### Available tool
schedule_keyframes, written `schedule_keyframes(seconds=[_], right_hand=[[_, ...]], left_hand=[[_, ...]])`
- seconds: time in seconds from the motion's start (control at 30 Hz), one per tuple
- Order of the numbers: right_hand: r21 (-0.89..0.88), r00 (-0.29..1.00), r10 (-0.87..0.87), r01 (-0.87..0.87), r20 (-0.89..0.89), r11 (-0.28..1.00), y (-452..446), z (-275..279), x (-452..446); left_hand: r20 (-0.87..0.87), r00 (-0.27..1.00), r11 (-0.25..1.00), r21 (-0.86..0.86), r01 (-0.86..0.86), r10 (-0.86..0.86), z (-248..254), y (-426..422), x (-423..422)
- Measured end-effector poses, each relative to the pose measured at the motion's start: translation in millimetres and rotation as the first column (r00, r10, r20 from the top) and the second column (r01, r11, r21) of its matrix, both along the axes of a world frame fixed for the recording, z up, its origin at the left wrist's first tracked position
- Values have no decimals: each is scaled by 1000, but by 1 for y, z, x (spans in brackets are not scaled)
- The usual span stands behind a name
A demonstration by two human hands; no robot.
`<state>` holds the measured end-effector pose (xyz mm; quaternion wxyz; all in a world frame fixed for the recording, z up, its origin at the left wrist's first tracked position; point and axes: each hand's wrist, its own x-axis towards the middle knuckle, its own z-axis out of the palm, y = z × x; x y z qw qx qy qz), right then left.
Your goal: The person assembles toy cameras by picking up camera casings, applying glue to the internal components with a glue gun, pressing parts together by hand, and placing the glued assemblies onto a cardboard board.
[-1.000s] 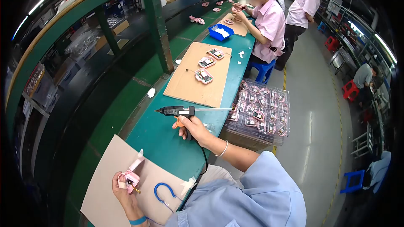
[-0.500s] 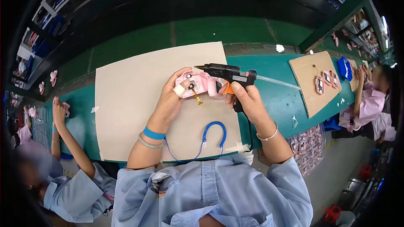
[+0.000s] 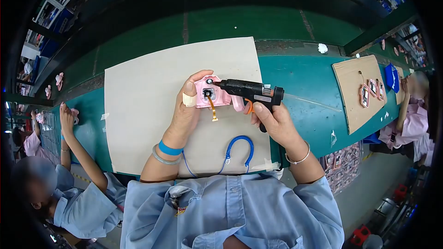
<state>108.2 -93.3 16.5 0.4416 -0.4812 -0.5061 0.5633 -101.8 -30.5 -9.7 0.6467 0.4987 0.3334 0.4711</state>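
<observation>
My left hand [image 3: 185, 103] grips a pink plastic housing [image 3: 201, 100] by its left side, above the beige board [image 3: 138, 110]. Inside the housing sits a small black part, and a gold ribbon cable [image 3: 213, 110] hangs down from it. My right hand [image 3: 273, 119] is wrapped round the grip of a black glue gun [image 3: 244, 90] with an orange trigger. The gun's nozzle points left, at or just over a small round part near the housing's top. A clear glue stick [image 3: 314, 103] sticks out of the gun's rear.
A blue coiled cord [image 3: 239, 139] lies on the board's lower right. At the right are cardboard [image 3: 353, 97] with pink-framed units, a blue bin [image 3: 392, 78] and a tray of units [image 3: 342, 166]. Co-workers sit at both sides, one co-worker's hand [image 3: 68, 119] at left.
The view swung from the right side of the bench to my own board. The gun came over to the housing, and its nozzle now stands at the small round part. Both hands keep their hold.
</observation>
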Motion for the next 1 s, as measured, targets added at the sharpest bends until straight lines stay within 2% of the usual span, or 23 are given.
schedule_keyframes(seconds=[0.2,0.87,1.0], right_hand=[[14,998,-14,13,54,1000,-1,2,-3],[67,981,-48,36,187,997,-2,-3,-3],[68,959,-29,10,283,998,-1,3,-3]], left_hand=[[13,999,1000,-4,-29,29,4,-4,1],[-113,993,999,27,-37,40,3,-6,2],[-119,992,998,53,-37,43,0,-5,2]])
